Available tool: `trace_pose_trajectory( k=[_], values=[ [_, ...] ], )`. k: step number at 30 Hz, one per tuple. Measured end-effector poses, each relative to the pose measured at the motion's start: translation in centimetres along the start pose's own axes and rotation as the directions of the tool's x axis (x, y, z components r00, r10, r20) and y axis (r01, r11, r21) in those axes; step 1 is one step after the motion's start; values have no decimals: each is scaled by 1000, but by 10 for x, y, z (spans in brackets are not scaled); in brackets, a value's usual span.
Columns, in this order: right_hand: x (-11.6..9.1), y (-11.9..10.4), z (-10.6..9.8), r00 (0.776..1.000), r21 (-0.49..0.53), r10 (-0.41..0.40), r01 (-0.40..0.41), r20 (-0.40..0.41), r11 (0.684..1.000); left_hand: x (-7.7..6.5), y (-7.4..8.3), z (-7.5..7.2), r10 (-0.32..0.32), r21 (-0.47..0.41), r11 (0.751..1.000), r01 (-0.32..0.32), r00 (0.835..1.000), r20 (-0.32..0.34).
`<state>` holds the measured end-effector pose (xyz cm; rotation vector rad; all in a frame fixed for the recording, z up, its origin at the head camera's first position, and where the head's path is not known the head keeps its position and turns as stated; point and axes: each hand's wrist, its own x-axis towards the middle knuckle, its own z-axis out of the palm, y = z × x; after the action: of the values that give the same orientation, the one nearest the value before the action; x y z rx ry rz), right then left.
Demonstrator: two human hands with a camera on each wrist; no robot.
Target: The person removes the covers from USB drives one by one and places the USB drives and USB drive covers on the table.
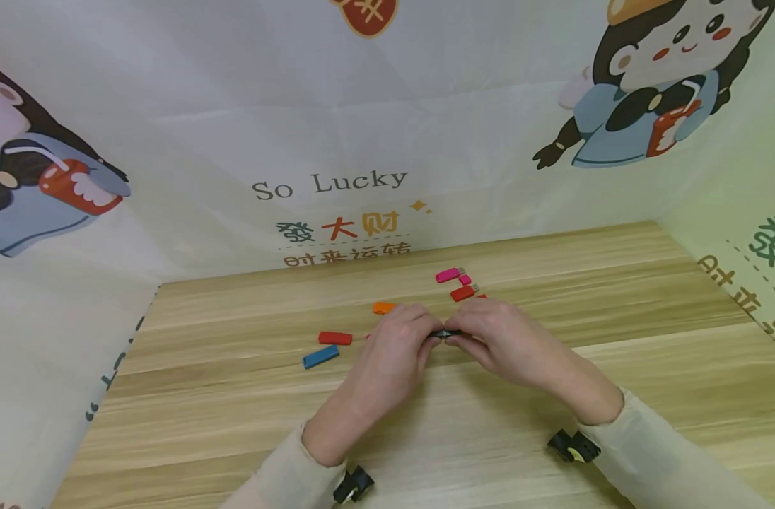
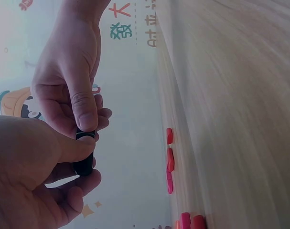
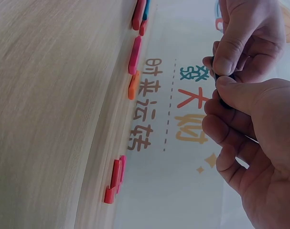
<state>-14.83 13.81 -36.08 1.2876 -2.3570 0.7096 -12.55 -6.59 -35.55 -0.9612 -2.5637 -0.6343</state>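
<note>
Both hands meet above the tabletop, holding one small black USB flash drive point(image 1: 446, 334) between them. My left hand point(image 1: 392, 350) pinches one end with thumb and fingers, and my right hand point(image 1: 513, 346) pinches the other. In the left wrist view, a line crosses the black USB flash drive point(image 2: 84, 162) near where the fingertips meet. Fingers cover much of it, so whether its cap is on or partly off is hidden. Beyond the right hand lie an uncapped pink drive point(image 1: 447, 276) with a pink cap point(image 1: 465, 280) and an uncapped red drive point(image 1: 462, 293).
An orange drive point(image 1: 383, 307) lies just behind the left hand. To its left are another red drive point(image 1: 334, 338) and a blue drive point(image 1: 320, 356). A printed cloth point(image 1: 235, 233) rises along the back edge of the wooden table point(image 1: 203, 424).
</note>
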Motion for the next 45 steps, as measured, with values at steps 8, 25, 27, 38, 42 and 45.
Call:
trace_pose_trajectory(
  k=[8, 25, 27, 38, 42, 45],
  values=[
    [0, 0, 0, 1000, 5, 8, -8, 2, 1000, 0, 0, 0, -9, 4, 1000, 9, 1000, 3],
    [-1, 0, -2, 1000, 14, 21, -21, 5, 1000, 0, 0, -3, 0, 7, 1000, -1, 1000, 10],
    [-1, 0, -2, 1000, 13, 24, -24, 9, 1000, 0, 0, -3, 2, 6, 1000, -2, 1000, 11],
    [0, 0, -3, 1000, 6, 26, -27, 16, 1000, 0, 0, -4, 0, 10, 1000, -1, 1000, 18],
    [-1, 0, -4, 1000, 13, 24, -24, 17, 1000, 0, -1, -4, 6, 8, 1000, -7, 1000, 14],
    [-1, 0, -3, 1000, 13, 24, -25, 17, 1000, 0, -1, -4, 10, 7, 1000, -10, 1000, 13]
  ],
)
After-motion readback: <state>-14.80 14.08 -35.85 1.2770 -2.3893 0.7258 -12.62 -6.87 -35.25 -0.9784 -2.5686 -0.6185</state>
